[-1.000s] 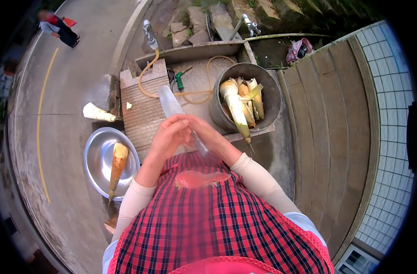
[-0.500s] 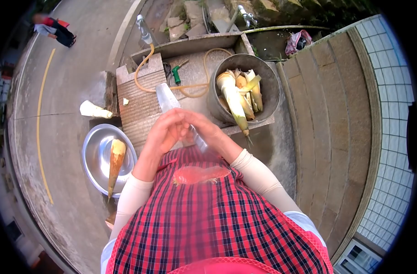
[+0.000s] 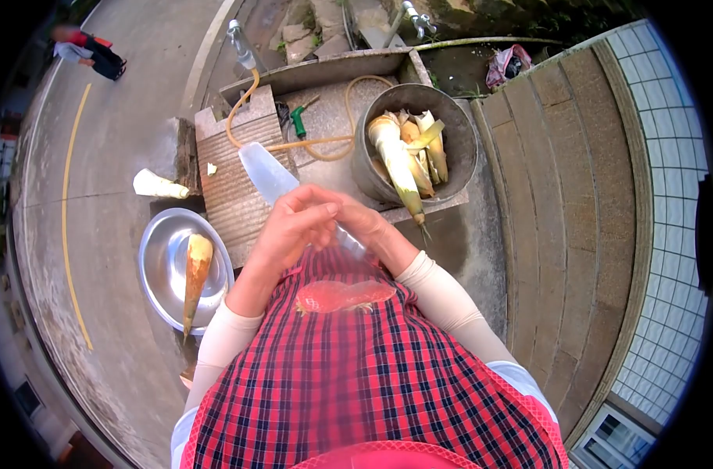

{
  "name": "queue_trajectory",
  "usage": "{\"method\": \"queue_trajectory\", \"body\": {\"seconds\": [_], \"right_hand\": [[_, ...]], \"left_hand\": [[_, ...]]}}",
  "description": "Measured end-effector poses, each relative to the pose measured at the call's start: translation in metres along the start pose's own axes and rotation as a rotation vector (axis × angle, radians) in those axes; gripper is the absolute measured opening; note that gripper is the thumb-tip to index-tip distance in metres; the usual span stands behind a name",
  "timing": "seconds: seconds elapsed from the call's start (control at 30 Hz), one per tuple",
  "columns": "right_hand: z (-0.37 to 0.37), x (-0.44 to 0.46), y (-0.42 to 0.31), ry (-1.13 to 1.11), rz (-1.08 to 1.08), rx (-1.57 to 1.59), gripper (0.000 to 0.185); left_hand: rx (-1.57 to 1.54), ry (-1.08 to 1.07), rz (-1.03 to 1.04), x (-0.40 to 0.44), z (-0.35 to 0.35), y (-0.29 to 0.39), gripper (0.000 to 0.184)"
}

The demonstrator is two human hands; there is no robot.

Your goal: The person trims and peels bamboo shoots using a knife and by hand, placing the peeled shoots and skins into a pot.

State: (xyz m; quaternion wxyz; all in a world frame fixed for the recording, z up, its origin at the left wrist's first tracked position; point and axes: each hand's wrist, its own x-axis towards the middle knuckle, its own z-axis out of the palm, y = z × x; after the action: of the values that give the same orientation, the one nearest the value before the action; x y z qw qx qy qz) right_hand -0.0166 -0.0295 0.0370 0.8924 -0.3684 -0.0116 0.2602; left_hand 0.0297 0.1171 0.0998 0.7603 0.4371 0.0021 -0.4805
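Observation:
My left hand [image 3: 294,225] and my right hand [image 3: 358,219] meet in front of the red checked apron [image 3: 356,367]. A long, pale, blade-like thing [image 3: 267,173] sticks out beyond my fingers towards the upper left, and a see-through part shows below my right hand, which is closed around its middle. My left fingers are curled and pressed against my right hand; what they pinch is hidden. A metal bucket [image 3: 466,160] at the right holds bamboo shoots [image 3: 395,152]. One shoot [image 3: 196,273] rests in the steel basin [image 3: 157,270] at the left.
A peeled shoot [image 3: 159,185] lies left of the ribbed slab [image 3: 235,176]. Behind are a green spray nozzle [image 3: 297,122], a yellow hose [image 3: 313,150] and two taps [image 3: 239,43]. Stone steps [image 3: 567,195] run along the right. Another person [image 3: 98,56] is on the road.
The pale blade-like thing has swung to the left and shows more of its length. My hands stay together. The surroundings have shifted slightly up and left in view.

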Motion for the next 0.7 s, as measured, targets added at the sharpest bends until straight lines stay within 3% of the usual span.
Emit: {"method": "queue_trajectory", "body": {"seconds": [0.33,0.43,0.47,0.5,0.57,0.63,0.7], "right_hand": [[-0.002,-0.007,0.005,-0.025,-0.006,0.058,0.077],[0.007,-0.006,0.000,0.063,-0.014,-0.007,0.075],[0.001,-0.007,0.002,0.005,-0.039,0.019,0.066],[-0.002,-0.013,-0.003,0.072,-0.040,-0.037,0.061],[-0.003,-0.023,-0.018,0.195,-0.031,-0.145,0.051],[-0.011,-0.042,-0.039,0.397,-0.016,-0.267,0.026],[-0.026,-0.068,-0.061,0.522,-0.138,-0.385,0.023]], "left_hand": [[0.070,0.032,0.015,-0.006,0.007,-0.005,0.016],[0.202,0.023,0.041,-0.005,0.004,-0.003,0.017],[0.288,0.017,0.059,-0.006,0.006,0.004,0.018],[0.379,0.067,0.118,-0.009,0.009,0.007,0.017],[0.844,0.194,0.325,-0.010,-0.005,0.004,0.020],[1.122,0.314,0.456,-0.008,-0.021,0.006,0.025],[1.365,0.387,0.606,0.001,-0.023,0.002,0.031]]}}
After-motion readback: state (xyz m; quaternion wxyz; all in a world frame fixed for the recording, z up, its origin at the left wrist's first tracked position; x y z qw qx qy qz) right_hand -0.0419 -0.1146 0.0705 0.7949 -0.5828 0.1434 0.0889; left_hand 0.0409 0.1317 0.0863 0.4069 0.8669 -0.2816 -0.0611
